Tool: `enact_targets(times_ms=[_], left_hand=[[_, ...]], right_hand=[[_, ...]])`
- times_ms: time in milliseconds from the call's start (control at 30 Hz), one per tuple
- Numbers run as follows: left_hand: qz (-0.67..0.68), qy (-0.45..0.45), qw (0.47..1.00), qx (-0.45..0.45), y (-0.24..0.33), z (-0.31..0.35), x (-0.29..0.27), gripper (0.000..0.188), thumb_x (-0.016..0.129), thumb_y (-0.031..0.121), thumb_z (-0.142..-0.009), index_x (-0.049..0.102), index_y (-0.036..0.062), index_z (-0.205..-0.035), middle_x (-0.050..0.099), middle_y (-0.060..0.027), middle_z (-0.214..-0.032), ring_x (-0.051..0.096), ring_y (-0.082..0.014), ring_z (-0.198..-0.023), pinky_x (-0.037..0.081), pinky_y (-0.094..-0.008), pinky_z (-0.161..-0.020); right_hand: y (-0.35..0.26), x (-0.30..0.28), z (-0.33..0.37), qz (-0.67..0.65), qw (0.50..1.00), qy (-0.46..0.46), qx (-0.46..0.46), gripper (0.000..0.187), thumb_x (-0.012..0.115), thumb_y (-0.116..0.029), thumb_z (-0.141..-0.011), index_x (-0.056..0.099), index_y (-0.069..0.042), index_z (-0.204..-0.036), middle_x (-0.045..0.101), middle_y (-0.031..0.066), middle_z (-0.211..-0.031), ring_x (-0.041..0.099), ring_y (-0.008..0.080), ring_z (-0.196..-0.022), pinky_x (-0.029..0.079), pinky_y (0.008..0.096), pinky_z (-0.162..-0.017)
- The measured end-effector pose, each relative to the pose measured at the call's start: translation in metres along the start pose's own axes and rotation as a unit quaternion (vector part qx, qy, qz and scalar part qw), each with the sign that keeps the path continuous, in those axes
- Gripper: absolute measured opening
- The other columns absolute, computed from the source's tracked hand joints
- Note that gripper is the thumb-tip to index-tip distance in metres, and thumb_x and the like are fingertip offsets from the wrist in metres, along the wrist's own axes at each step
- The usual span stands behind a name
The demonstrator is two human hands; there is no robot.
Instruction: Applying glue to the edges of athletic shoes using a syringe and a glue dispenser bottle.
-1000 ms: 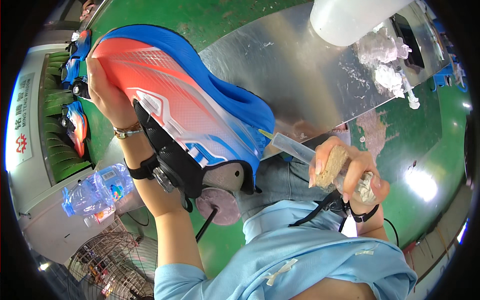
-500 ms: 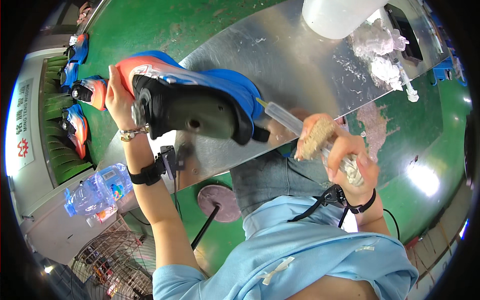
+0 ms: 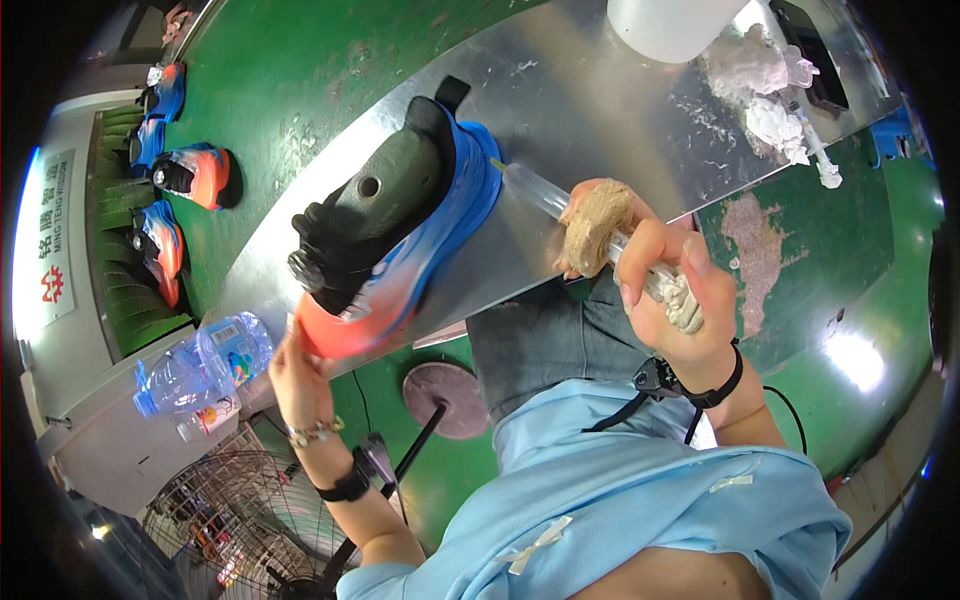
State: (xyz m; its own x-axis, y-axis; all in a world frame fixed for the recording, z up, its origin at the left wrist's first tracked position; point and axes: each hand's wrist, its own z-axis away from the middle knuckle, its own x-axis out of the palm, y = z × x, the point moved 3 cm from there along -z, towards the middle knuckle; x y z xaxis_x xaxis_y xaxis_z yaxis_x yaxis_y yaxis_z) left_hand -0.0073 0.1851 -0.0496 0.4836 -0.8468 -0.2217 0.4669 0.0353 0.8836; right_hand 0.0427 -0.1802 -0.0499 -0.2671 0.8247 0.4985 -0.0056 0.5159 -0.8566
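Note:
A blue and orange sports shoe (image 3: 430,250) with a black collar stands on the metal table, its toe toward me. A dark green last (image 3: 400,175) with a round hole fills its opening. At the orange toe, my left hand (image 3: 300,378) is closed on the shoe, its fingertips partly hidden. My right hand (image 3: 675,290) grips a clear syringe (image 3: 537,190), with a tan, rough-looking wrap or lump (image 3: 600,222) around the barrel and a whitish mass at its rear. The yellowish nozzle points at the blue sole edge; whether it touches I cannot tell.
Crumpled white material (image 3: 770,125), another syringe (image 3: 822,160) and a dark flat device (image 3: 812,60) lie on the table's far right, beside a white container (image 3: 668,28). More shoes (image 3: 195,177) sit on a green rack at left. Plastic bottles (image 3: 200,370) and a fan (image 3: 230,520) are at lower left.
The shoe has turned so its heel points away and its toe toward me. My left hand moved from the far side down to the near toe. The syringe shifted slightly left and away.

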Motion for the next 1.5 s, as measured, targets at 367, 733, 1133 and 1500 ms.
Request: enact_targets(times_ms=[367, 733, 1133, 1500], left_hand=[[0.202, -0.3, 0.92, -0.152, -0.072, 0.074, 0.047, 0.046, 0.071, 0.019, -0.08, 0.052, -0.0063, -0.113, 0.064, -0.0124, -0.102, 0.065, -0.0181, -0.089, 0.053, -0.0301, -0.081], [0.237, -0.345, 0.901, -0.114, -0.08, 0.082, 0.077, 0.056, 0.076, 0.024, -0.073, 0.052, -0.0063, -0.114, 0.063, -0.0133, -0.106, 0.064, -0.0189, -0.094, 0.051, -0.0322, -0.084], [0.36, -0.394, 0.837, -0.12, -0.096, 0.096, 0.118, 0.074, 0.074, 0.028, -0.073, 0.04, -0.0051, -0.13, 0.054, -0.0156, -0.124, 0.057, -0.0247, -0.111, 0.047, -0.0376, -0.094], [0.441, -0.483, 0.739, -0.164, -0.089, 0.103, 0.213, 0.083, 0.079, 0.042, -0.07, 0.039, 0.0111, -0.136, 0.047, -0.0071, -0.136, 0.043, -0.0238, -0.128, 0.036, -0.0433, -0.107]], right_hand=[[0.012, 0.004, 0.024, -0.086, 0.996, 0.012, -0.031, 0.041, 0.024, -0.028, -0.097, 0.048, 0.0, -0.08, 0.047, 0.0163, -0.068, 0.046, 0.0323, -0.091, 0.037, 0.0403, -0.081], [-0.025, 0.024, 0.039, 0.03, 0.993, 0.031, 0.108, 0.05, 0.026, -0.043, -0.089, 0.044, -0.003, -0.066, 0.045, 0.0325, -0.115, 0.052, 0.0382, -0.092, 0.04, 0.0429, -0.087], [-0.063, 0.031, 0.065, 0.024, 0.988, 0.008, 0.155, 0.06, 0.03, -0.049, -0.092, 0.058, -0.001, -0.068, 0.048, 0.0295, -0.116, 0.051, 0.0285, -0.089, 0.036, 0.0317, -0.081], [-0.099, 0.027, 0.08, 0.02, 0.993, 0.079, 0.087, 0.059, 0.036, -0.053, -0.089, 0.066, -0.007, -0.066, 0.047, 0.0357, -0.109, 0.054, 0.037, -0.091, 0.04, 0.0414, -0.083]])
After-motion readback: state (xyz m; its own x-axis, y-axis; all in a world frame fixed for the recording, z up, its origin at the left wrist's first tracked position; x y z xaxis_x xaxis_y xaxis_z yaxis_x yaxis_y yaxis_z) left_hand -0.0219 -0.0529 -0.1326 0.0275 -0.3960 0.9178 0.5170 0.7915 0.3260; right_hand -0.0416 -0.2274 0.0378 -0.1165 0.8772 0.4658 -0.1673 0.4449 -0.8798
